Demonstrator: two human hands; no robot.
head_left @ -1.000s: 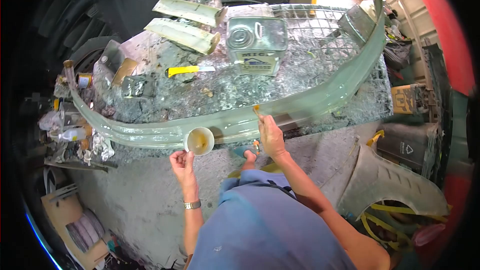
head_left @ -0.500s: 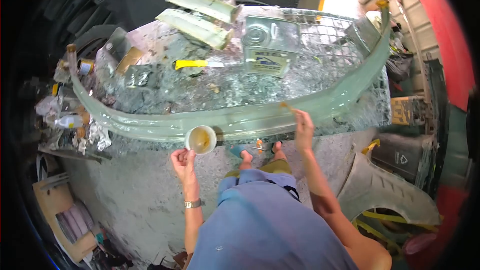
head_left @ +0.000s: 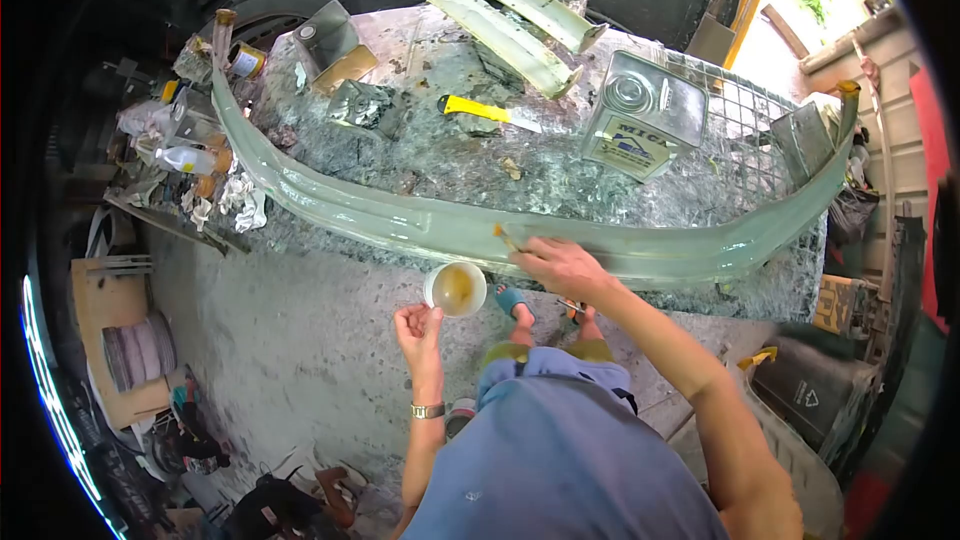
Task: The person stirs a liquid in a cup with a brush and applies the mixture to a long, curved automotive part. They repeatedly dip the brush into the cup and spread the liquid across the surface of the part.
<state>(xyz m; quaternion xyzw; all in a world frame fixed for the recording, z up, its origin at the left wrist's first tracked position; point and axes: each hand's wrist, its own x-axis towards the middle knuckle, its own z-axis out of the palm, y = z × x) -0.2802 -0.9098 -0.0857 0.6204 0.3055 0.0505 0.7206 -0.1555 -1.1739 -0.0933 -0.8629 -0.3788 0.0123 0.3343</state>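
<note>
My left hand is closed on a white cup by its near left side, held in front of the table edge. Some yellowish-brown liquid shows inside it. My right hand grips a small brush, whose amber-coloured bristles are at the surface of a long curved strip. This glossy, pale green, translucent piece looks like a moulded bumper part and lies along the near side of the table, both ends curving away from me. Whether the bristles press on it cannot be made out.
On the stained table lie a yellow utility knife, a metal tin and two pale long strips. Crumpled paper and bottles crowd the left end. A dark bin stands at right.
The right hand with the brush has moved left along the curved strip, closer to the cup. My view has shifted, so the table appears further right.
</note>
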